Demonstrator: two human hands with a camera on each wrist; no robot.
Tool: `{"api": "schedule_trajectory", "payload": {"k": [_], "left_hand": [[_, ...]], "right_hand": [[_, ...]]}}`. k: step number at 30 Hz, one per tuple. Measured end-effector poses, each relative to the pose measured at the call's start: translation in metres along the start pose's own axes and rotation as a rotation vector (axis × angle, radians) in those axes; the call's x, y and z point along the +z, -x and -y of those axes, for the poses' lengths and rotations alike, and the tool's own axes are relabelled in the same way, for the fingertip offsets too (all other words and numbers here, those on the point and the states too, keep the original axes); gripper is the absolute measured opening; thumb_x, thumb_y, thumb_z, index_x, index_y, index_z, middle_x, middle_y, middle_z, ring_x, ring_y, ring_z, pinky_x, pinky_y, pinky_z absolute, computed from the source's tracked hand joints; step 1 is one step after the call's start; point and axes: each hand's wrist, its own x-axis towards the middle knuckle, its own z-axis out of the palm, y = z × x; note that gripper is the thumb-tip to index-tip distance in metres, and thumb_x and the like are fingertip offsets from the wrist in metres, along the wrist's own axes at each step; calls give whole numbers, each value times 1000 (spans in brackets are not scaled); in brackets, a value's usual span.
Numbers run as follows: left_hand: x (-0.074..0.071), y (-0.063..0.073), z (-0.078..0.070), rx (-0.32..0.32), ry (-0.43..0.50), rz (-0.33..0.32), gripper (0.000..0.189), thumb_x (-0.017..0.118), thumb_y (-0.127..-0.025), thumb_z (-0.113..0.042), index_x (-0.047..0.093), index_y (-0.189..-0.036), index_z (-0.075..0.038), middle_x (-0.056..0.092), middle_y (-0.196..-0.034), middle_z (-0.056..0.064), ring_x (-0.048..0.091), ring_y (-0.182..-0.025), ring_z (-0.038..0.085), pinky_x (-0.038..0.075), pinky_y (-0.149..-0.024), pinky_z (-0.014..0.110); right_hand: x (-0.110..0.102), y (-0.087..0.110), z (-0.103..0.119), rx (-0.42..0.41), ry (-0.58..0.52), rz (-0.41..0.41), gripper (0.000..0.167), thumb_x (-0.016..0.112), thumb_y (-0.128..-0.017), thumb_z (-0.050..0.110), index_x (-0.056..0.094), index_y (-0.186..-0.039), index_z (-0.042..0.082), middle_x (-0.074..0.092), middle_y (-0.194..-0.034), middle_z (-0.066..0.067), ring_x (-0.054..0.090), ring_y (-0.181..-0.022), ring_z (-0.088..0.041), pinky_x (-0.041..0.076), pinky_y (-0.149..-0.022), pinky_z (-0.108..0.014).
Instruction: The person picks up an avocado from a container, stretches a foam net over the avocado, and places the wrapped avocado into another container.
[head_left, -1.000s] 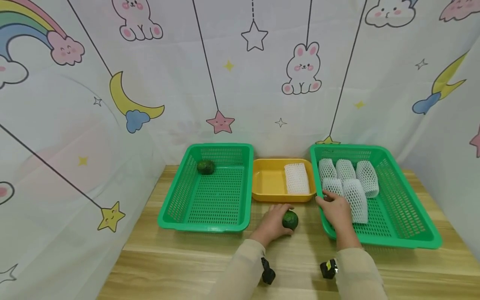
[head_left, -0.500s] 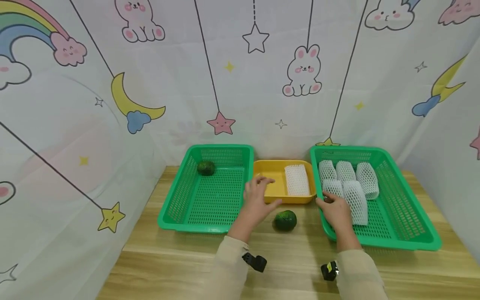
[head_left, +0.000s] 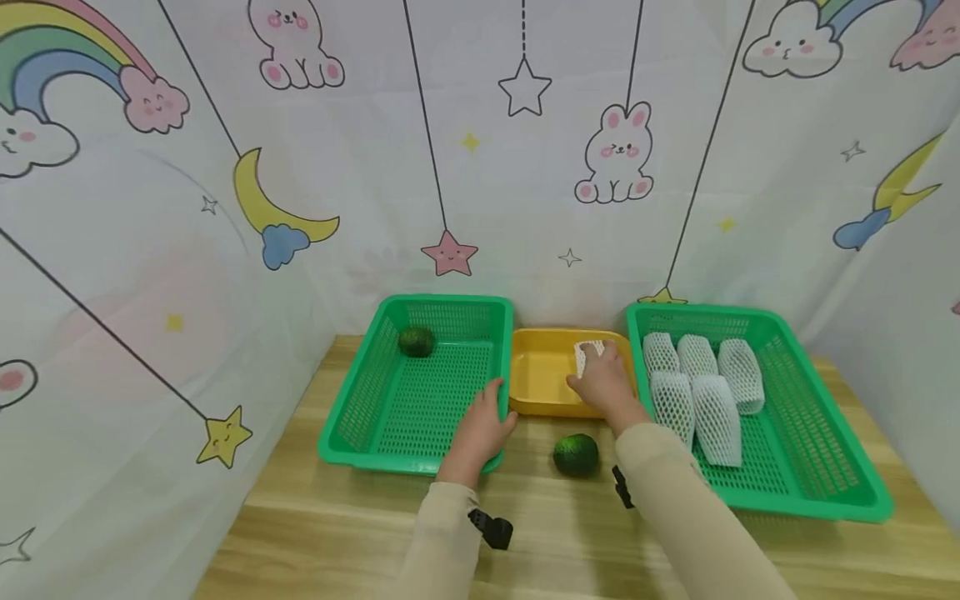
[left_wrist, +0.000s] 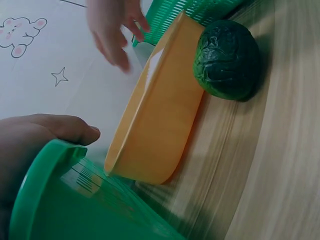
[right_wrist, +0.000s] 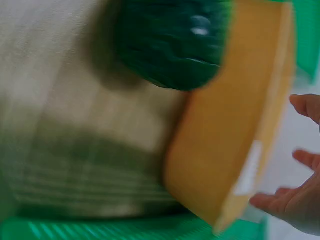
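Note:
My left hand [head_left: 480, 429] rests at the right rim of the left green basket [head_left: 412, 465]; in the left wrist view its thumb [left_wrist: 70, 129] lies straight over the rim, other fingers hidden. Over the yellow tray [head_left: 543, 371], my right hand [head_left: 606, 385] reaches down at the white foam net sleeves [head_left: 587, 354], partly covering them. Its fingers are spread in the right wrist view, with nothing seen between them. A dark green avocado [head_left: 576, 455] lies on the table in front of the tray, apart from both hands.
Another avocado [head_left: 416, 342] sits in the left basket's far left corner. The right green basket [head_left: 817, 500] holds several net-wrapped pieces [head_left: 716, 417]. A patterned cloth [head_left: 525, 183] hangs behind the wooden table [head_left: 555, 542].
My left hand has let go of the avocado and moved left to the left basket's rim. My right hand has left the right basket and moved over the yellow tray.

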Motion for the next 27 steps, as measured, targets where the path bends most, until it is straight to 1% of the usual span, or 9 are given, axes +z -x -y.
{"api": "schedule_trajectory", "payload": {"k": [3,6,9,12,14,17,20,24,27], "left_hand": [[2,4,-2,2,-6,12,58,58,-92,-26,32,-141,-11,47,-128,22,51,-111,36,44,-86,47],[6,9,-6,15,0,23,57,58,-92,-26,33,-140,-10,47,-129,22,51,-111,35,44,-86,47],[11,13,-11,29,1,27,57,58,-91,-26,34,-140,-10,48,-128,21,52,-111,34,44,-86,47],[14,13,-13,34,-7,29,56,58,-91,-27,35,-139,-11,49,-127,20,52,-110,33,45,-85,46],[13,12,-14,33,-11,26,56,58,-91,-27,35,-139,-11,50,-127,19,53,-109,33,45,-84,46],[10,10,-15,29,5,19,56,59,-90,-26,35,-139,-11,50,-126,20,53,-110,34,45,-85,46],[8,11,-14,18,-2,6,61,61,-89,-32,34,-140,-11,49,-127,21,51,-111,35,45,-84,47],[1,9,-14,39,-24,-71,79,62,-84,-51,29,-143,-11,41,-135,19,39,-120,36,38,-93,49],[-7,4,-20,71,122,-108,86,56,-83,-60,25,-145,-10,39,-137,15,33,-122,33,34,-95,51]], "right_hand": [[22,-6,-5,136,29,70,74,63,-88,28,24,-140,-7,3,-142,-38,21,-125,-54,26,-101,-57],[32,-3,-18,206,46,-6,72,67,-85,24,26,-134,-10,13,-135,-43,30,-117,-56,31,-95,-59],[36,2,-30,181,106,-119,52,61,-86,13,34,-123,-11,33,-118,-43,41,-103,-54,38,-85,-59],[34,3,-35,142,161,-200,33,52,-88,5,40,-114,-10,45,-102,-38,46,-92,-49,41,-78,-56],[31,-1,-34,126,173,-242,30,52,-88,3,44,-115,-9,48,-100,-36,47,-90,-48,40,-78,-55],[22,-6,-26,126,153,-266,40,56,-87,2,43,-123,-5,50,-106,-33,47,-96,-45,40,-82,-55],[10,-7,-12,119,-30,-262,56,58,-83,-3,35,-135,2,50,-115,-28,47,-101,-41,40,-87,-53],[-6,6,15,67,-505,-169,69,54,-80,-10,27,-140,11,49,-115,-24,50,-99,-36,44,-83,-48],[-15,25,32,4,-767,-56,67,57,-83,-9,28,-140,12,49,-110,-22,51,-97,-33,47,-80,-41]]}}
